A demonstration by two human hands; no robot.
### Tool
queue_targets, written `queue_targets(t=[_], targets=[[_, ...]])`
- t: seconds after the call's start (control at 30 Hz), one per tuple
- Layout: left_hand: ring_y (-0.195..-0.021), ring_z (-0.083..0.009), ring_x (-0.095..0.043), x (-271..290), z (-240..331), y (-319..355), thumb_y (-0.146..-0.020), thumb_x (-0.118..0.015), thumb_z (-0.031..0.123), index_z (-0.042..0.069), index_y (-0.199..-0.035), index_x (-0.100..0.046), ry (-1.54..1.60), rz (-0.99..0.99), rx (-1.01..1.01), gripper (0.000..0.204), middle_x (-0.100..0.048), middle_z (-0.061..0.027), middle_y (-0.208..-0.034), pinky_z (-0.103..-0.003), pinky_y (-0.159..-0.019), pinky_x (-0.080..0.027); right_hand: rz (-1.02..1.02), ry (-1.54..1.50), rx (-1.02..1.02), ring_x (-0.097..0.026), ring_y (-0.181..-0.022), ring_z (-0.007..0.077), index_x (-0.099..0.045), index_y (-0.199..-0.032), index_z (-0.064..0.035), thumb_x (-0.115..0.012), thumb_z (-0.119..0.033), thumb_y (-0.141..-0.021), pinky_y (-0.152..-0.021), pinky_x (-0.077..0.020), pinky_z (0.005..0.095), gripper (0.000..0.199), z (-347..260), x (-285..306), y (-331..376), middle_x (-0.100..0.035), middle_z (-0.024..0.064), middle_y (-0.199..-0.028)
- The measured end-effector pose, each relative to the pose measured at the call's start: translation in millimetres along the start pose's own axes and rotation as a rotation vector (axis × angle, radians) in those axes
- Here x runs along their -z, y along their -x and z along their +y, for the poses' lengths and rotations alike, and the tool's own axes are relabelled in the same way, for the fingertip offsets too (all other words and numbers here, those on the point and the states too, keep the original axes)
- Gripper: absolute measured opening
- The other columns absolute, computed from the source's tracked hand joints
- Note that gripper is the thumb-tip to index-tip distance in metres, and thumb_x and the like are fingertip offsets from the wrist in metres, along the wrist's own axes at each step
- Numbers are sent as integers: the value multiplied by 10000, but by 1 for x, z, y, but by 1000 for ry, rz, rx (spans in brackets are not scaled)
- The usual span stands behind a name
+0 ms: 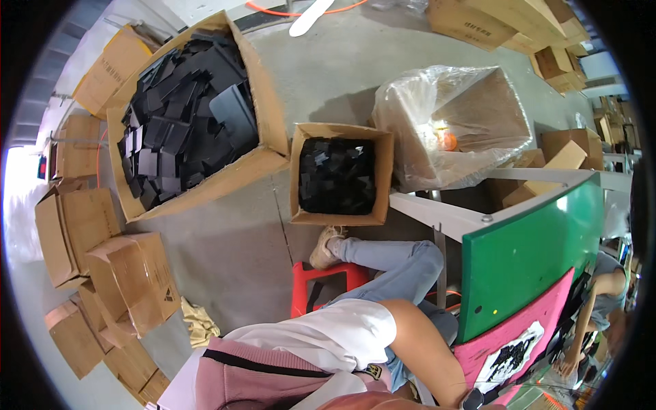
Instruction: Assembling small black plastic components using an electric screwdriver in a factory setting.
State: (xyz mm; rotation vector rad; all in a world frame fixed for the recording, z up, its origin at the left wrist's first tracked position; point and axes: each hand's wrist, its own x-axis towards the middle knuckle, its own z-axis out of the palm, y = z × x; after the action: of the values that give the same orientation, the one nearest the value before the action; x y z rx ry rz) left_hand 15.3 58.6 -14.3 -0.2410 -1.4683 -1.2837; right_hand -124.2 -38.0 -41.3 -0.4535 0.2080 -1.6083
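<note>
A bare left arm [432,348] runs from my white sleeve [342,328] toward the lower edge, with a dark band [471,399] at its wrist. My left hand lies beyond that edge, and my right hand is outside the picture too. Closest to the wrist is a pink mat [471,355] on the green tabletop [529,246]. On the mat rests a white sheet [536,335] bearing small black pieces [509,359]. My bent leg in blue jeans [403,270] is beside the table, near a red stool [299,290].
A large carton [270,102] of flat black pieces stands far left. Beside it are a smaller carton [386,171] of black pieces and a plastic-lined box [410,150] holding something orange. Cartons [133,280] crowd the left. A co-worker's arm [581,328] is at right.
</note>
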Motion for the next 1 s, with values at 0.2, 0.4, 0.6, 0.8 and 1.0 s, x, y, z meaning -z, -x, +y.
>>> queue_targets(t=[0.2, 0.4, 0.6, 0.8, 1.0], targets=[[-565, -265, -567, -17, -22, -2, -749, -544, 173, 89, -655, -538, -420, 93, 197, 126, -515, -71, -598, -392, -517, -414, 33, 76, 225, -427, -435, 70, -473, -933, -45, -655, -204, -778, -515, -432, 259, 287, -54, -47, 67, -441, -35, -577], [-666, -325, -600, 25, -9, -24, -682, -770, 266, 46, -1003, -535, -290, 189, 168, 455, -585, -129, -772, -411, -586, -475, -71, 320, 482, -429, -483, 65, -477, -951, -49, -690, -251, -778, -541, -361, 252, 340, -100, -118, 148, -433, -44, -603], [-625, -199, -635, 26, -20, -29, -838, -645, 132, -2, -933, -580, -441, 9, 401, 176, -635, -113, -710, -298, -547, -477, -152, 703, 486, -417, -496, 94, -506, -1065, -39, -562, -515, -846, -563, -347, 283, 527, -124, -118, 154, -459, -10, -656], [-457, -192, -591, 22, -32, -29, -872, -588, 157, -32, -957, -611, -751, -272, 550, 208, -588, -115, -575, -298, -460, -444, -267, 848, 452, -407, -443, 113, -482, -1095, -45, -470, -510, -888, -501, -359, 292, 509, -121, -100, 137, -464, 16, -617], [-426, -178, -598, 7, -42, -33, -916, -550, 195, -93, -1201, -464, -291, -369, 1147, 414, -599, -118, -579, -257, -385, -438, -273, 957, 375, -423, -439, 98, -463, -1092, -37, -506, -538, -867, -503, -382, 270, 551, -119, -85, 129, -474, 13, -622]])
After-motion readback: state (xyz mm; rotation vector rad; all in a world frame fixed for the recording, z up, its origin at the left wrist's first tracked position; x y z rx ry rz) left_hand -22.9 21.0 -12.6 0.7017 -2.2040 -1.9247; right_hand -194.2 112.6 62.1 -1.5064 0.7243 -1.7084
